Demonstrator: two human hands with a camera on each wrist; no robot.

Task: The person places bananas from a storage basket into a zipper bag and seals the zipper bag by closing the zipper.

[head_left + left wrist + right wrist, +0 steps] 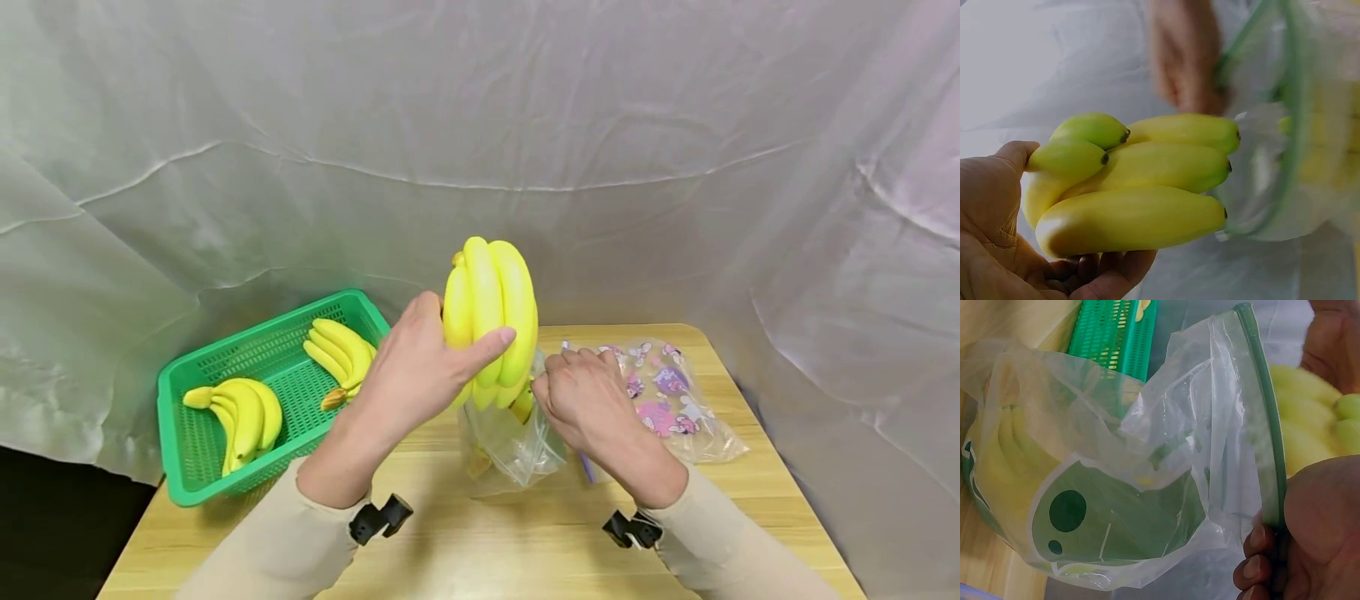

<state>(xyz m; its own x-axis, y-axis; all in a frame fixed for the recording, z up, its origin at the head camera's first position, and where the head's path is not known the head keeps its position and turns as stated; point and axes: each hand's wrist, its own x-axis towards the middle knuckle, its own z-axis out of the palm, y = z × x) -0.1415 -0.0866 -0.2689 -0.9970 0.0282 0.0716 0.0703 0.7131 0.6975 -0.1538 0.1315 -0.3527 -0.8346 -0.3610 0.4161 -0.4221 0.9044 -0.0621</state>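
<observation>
A bunch of yellow bananas (487, 308) with greenish tips is held up by my left hand (416, 362), thumb across its near side and fingers under it. In the left wrist view the tips of the bananas (1166, 169) point at the mouth of a clear zip bag (1291, 156). My right hand (588, 396) pinches the bag's green zip edge, as the right wrist view shows. That bag (1116, 519) has a green print with dark spots, and bananas (1010, 456) lie inside it.
At the left stands a green plastic basket (180, 417) holding a bunch of bananas (243, 417) and another bunch (341, 354). A clear bag with pink and purple cartoon prints (675, 400) lies flat on the wooden table (480, 550) at the right. Grey fabric (480, 125) hangs behind.
</observation>
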